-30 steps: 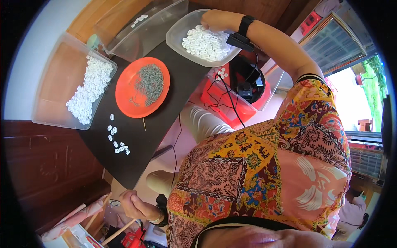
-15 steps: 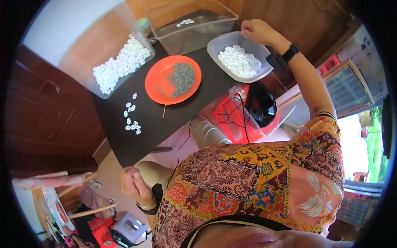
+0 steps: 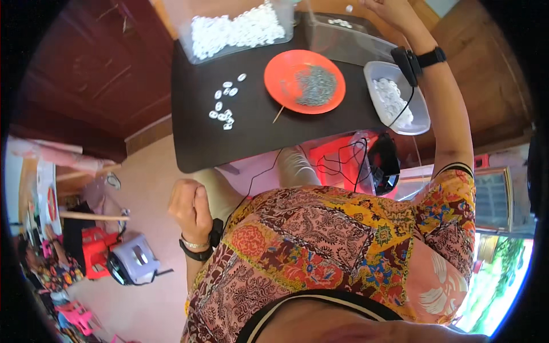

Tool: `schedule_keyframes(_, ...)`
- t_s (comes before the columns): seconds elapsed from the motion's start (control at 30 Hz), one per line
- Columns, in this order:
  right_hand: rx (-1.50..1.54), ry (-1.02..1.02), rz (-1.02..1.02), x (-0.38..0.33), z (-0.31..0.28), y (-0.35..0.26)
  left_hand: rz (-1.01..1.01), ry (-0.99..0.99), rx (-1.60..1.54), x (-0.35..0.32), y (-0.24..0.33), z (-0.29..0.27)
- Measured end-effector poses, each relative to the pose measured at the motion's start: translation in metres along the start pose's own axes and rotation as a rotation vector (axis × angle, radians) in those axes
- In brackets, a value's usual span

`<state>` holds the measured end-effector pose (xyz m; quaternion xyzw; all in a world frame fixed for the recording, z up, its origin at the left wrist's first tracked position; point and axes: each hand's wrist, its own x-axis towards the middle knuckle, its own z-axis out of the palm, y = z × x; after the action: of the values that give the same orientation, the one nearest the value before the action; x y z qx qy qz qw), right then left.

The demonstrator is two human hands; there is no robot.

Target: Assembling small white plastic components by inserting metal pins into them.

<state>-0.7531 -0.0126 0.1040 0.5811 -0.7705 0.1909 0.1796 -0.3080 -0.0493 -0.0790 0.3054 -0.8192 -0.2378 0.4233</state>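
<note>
My right hand (image 3: 394,12) reaches over a clear bin (image 3: 343,39) at the far side of the dark table (image 3: 229,146); a small white piece (image 3: 349,8) shows just off its fingertips, and I cannot tell whether they hold it. A black watch and a black clip sit on that wrist. Below my forearm is a white tray (image 3: 420,117) of white pieces. My left hand (image 3: 191,208) is a closed fist beside my knee, below the table edge, with nothing visible in it. An orange plate (image 3: 280,74) carries a heap of grey bits (image 3: 314,86).
A second clear bin (image 3: 240,31) full of white pieces stands at the table's far left. Loose white pieces (image 3: 223,106) and a thin stick (image 3: 278,114) lie on the table. Black cables and a black device (image 3: 383,163) hang below. A grey box (image 3: 134,260) sits on the floor.
My right hand has left the white tray and moved over the clear bin behind it. My left fist stays by my knee. My head has turned, which shifts the whole view.
</note>
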Motion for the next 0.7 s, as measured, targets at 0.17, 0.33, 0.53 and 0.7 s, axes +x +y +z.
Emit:
schedule_keyframes(0.17, 0.322, -0.235, -0.398, 0.010, 0.069, -0.077, -0.039, -0.014, 0.008, -0.015, -0.021, -0.007)
schedule_keyframes(0.33, 0.339, -0.490, -0.466, 0.014, 0.160, -0.129, 0.025, -0.065, -0.015, -0.018, -0.039, -0.012)
schedule_keyframes(0.53, 0.226, -0.581, -0.493, 0.010, 0.219, -0.181, -0.055, -0.056, -0.027, -0.045, -0.066, -0.034)
schedule_keyframes(0.7, 0.097, -0.610, -0.516, 0.009, 0.247, -0.190, -0.189, -0.004, -0.088, -0.070, -0.091, -0.046)
